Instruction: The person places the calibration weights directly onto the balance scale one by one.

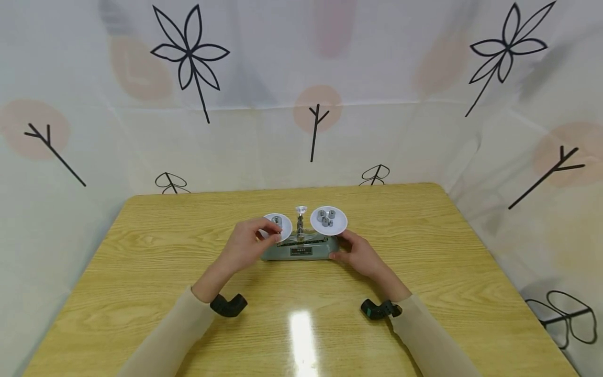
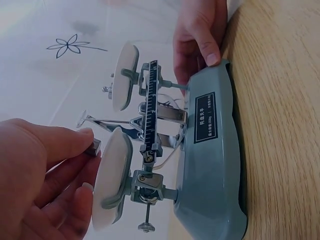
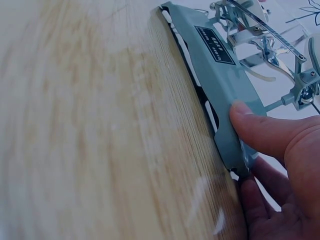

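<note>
A grey-green pan balance [image 1: 301,253] with two white pans stands on the table. At its left pan [image 1: 286,234], my left hand [image 1: 249,245] has thumb and fingers close together, pinching a small metal weight [image 2: 93,146] at the pan's edge. A metal weight [image 1: 276,220] shows on that pan, partly hidden by the fingers; I cannot tell whether it is the pinched one. Several metal weights [image 1: 325,221] sit on the right pan [image 1: 340,222]. My right hand [image 1: 360,255] grips the right end of the base, its thumb [image 3: 242,109] on the front face.
The wood-grain table [image 1: 165,262] reaches around the balance on all sides. Behind it hangs a pale cloth [image 1: 264,146] with plant drawings. A graduated beam [image 2: 151,105] and a knurled end screw [image 2: 146,227] stick out above the base.
</note>
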Tool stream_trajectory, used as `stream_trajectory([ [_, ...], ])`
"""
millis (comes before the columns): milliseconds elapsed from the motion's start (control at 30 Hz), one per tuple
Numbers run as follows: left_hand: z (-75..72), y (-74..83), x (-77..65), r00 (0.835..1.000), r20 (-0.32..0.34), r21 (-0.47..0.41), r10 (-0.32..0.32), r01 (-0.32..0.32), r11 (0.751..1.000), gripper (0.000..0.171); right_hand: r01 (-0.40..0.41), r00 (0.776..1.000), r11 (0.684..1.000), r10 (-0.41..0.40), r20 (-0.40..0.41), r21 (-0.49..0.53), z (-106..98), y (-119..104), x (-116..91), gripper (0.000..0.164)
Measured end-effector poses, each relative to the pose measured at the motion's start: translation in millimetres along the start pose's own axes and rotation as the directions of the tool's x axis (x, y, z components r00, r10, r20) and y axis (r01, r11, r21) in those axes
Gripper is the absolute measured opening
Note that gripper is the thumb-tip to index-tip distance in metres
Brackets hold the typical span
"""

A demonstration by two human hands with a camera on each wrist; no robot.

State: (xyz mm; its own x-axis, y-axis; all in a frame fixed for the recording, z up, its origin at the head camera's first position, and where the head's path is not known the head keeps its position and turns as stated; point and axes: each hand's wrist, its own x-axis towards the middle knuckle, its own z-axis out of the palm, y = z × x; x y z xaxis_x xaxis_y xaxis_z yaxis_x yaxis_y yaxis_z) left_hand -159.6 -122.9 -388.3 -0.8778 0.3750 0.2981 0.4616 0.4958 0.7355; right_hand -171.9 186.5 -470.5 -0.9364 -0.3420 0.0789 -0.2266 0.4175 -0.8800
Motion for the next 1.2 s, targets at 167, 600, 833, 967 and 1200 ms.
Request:
stream_trajectory([
  [167,-0.6,-0.1,0.9,1.0,-0.007,0.029,-0.019,0.019,0.999,0.01,-0.002,1.0,1.0,0.002,0.001,0.011,0,0,1,0.065],
  [600,4.0,-6.3,3.4,0.999,-0.047,0.081,0.0,0.004,0.997,0.006,-0.012,1.0,1.0,0.012,0.007,-0.001,-2,-33,-7,0.063],
  [833,5.4,-5.6,3.3,0.998,-0.053,0.105,0.015,-0.009,0.994,0.005,-0.013,1.0,1.0,0.013,0.001,0.001,-4,-39,-8,0.061],
  [967,6.3,-4.8,3.8,0.998,-0.066,0.116,0.018,-0.01,0.993,0.005,-0.008,1.0,1.0,0.008,-0.003,0.018,-4,-36,-8,0.062],
  [1200,5.8,-3.0,2.7,0.997,-0.079,0.122,0.009,0.001,0.993,0.005,-0.001,1.0,1.0,0.001,0.003,0.023,-4,-36,-9,0.062],
])
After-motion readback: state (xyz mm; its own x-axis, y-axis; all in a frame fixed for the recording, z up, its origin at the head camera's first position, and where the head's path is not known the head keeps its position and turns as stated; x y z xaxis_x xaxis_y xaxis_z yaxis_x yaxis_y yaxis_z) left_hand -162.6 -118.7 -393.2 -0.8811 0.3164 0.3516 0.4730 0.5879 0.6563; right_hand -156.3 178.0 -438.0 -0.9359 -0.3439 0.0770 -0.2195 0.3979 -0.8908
